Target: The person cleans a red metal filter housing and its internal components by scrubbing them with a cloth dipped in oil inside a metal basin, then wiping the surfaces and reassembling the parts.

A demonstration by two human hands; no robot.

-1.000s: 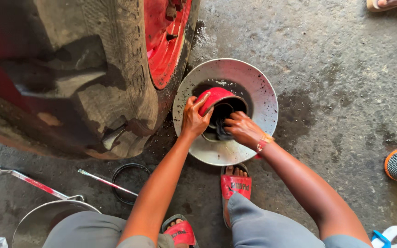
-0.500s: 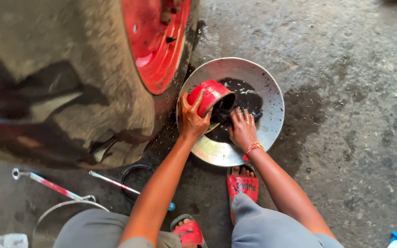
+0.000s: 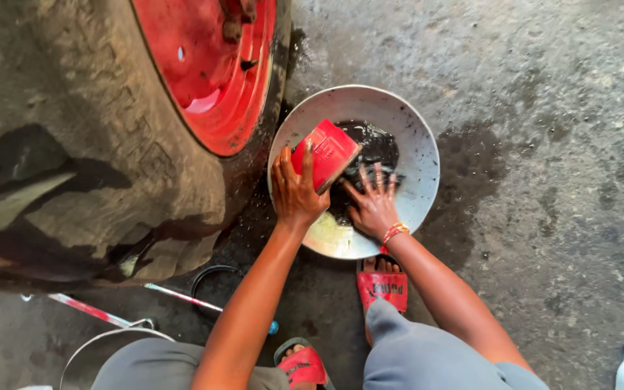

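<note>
Beside a large tyre (image 3: 74, 144) with a red rim (image 3: 211, 65), the left hand (image 3: 296, 191) clamps its fingers on a red container (image 3: 326, 153) tilted over a metal basin (image 3: 413, 144), while the right hand (image 3: 371, 206) presses spread fingers into black sludge (image 3: 373, 148) inside.

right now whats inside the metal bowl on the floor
The metal bowl holds a dark, wet black mass. The left hand tilts a red can over it and the right hand presses into it. What lies beneath the fingers and can is hidden.
</note>
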